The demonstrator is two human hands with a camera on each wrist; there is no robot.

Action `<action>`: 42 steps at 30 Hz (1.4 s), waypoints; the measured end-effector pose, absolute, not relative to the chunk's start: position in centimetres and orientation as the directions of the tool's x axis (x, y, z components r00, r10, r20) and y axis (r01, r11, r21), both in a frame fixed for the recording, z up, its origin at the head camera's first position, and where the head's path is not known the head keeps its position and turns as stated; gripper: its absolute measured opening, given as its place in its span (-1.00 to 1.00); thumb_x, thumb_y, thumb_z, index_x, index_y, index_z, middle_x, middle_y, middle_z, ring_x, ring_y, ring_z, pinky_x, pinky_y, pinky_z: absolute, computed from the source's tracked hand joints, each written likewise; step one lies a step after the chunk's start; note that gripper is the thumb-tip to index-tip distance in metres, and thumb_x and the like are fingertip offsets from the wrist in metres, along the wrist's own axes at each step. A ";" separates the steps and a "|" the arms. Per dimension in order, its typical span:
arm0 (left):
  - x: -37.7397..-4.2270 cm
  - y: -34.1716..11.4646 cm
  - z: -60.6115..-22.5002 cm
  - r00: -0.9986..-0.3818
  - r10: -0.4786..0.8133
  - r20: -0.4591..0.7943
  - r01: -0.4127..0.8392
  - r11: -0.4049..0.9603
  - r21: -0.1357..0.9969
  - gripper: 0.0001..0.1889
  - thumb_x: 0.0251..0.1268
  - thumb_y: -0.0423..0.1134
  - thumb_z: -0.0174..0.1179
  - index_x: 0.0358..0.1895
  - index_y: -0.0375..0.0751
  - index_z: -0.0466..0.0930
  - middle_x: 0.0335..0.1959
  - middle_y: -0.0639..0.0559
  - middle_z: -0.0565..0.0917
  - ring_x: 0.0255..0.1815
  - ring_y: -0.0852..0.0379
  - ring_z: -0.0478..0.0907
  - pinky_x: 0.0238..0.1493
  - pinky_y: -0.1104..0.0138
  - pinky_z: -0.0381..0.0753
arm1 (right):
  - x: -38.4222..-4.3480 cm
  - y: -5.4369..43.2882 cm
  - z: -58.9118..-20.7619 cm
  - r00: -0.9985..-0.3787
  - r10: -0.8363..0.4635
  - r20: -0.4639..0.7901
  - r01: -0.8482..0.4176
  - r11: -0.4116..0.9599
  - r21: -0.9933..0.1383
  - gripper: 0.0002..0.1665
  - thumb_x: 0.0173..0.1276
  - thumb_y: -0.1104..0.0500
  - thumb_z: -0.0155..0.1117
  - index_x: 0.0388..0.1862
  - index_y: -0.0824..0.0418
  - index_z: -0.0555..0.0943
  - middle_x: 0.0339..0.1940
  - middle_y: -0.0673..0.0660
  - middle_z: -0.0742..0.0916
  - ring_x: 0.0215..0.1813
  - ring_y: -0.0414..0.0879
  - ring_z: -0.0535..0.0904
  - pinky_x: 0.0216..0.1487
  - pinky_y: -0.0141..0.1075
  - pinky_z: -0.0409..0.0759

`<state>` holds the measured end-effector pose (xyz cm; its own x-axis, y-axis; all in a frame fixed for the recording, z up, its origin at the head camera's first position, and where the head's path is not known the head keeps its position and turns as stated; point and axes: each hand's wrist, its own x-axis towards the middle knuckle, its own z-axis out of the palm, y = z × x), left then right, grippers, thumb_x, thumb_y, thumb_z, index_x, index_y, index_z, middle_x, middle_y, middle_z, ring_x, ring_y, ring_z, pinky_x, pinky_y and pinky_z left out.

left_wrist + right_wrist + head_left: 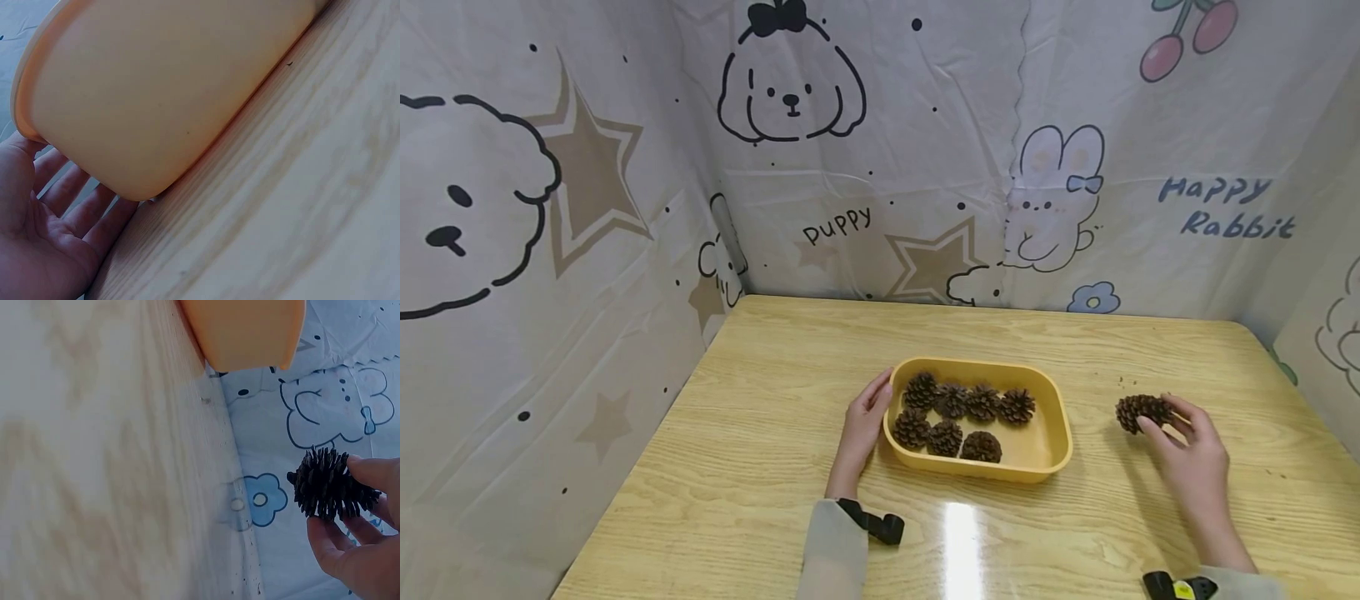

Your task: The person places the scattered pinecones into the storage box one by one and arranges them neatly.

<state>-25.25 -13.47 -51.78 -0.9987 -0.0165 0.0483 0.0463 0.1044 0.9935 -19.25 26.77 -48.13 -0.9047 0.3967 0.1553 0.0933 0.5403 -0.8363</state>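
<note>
A yellow plastic box (1052, 454) with rounded corners stands on the table, with several brown pine cones (982, 403) in it, mostly toward its left and middle. My left hand (863, 425) rests against the box's left end. In the left wrist view, the thumb lies at the rim and the extended fingers (94, 209) lie along the end wall. To the right of the box, my right hand (1197, 450) holds another pine cone (1142, 413) between thumb and fingers. This pine cone (328, 484) lies sideways in the grip, above the table in the right wrist view.
Small dark crumbs (1122, 381) lie on the light wooden table (760, 400) near the held pine cone. A printed cloth (925, 167) with cartoon animals and stars hangs behind the table and along both sides. Black wrist straps (872, 522) sit over the sleeves.
</note>
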 end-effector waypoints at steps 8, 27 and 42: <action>-25.2 -13.4 -51.8 -0.999 -0.022 0.038 0.035 0.106 0.994 -0.52 0.49 0.05 0.02 0.40 0.06 0.41 0.42 -0.01 0.45 0.46 -0.02 0.37 0.45 0.07 0.39 | -19.1 24.5 -47.5 -0.904 0.334 0.267 -0.032 0.569 -0.822 -0.36 0.39 0.11 0.28 0.40 0.23 0.39 0.30 0.11 0.47 0.04 -0.71 0.28 -0.07 -0.90 0.34; -25.2 -13.3 -51.7 -0.999 -0.014 0.033 0.031 0.102 0.994 -0.51 0.49 0.06 0.02 0.40 0.07 0.41 0.42 0.00 0.45 0.47 0.00 0.36 0.46 0.09 0.38 | -18.9 21.0 -46.7 -0.862 0.125 0.491 -0.371 0.503 -0.781 -0.39 0.21 0.50 0.33 0.27 0.40 0.46 0.09 -0.29 0.49 0.14 -0.57 0.43 0.08 -0.78 0.46; -25.2 -13.3 -51.8 -0.999 -0.014 0.043 0.041 0.126 0.991 -0.51 0.50 0.07 0.01 0.41 0.06 0.41 0.42 -0.02 0.45 0.46 -0.03 0.37 0.44 0.07 0.40 | -19.6 19.0 -47.3 -0.818 -0.157 0.553 -0.542 0.530 -0.652 -0.35 0.04 0.57 0.40 0.17 0.42 0.51 0.08 0.13 0.58 0.14 -0.62 0.41 0.08 -0.74 0.50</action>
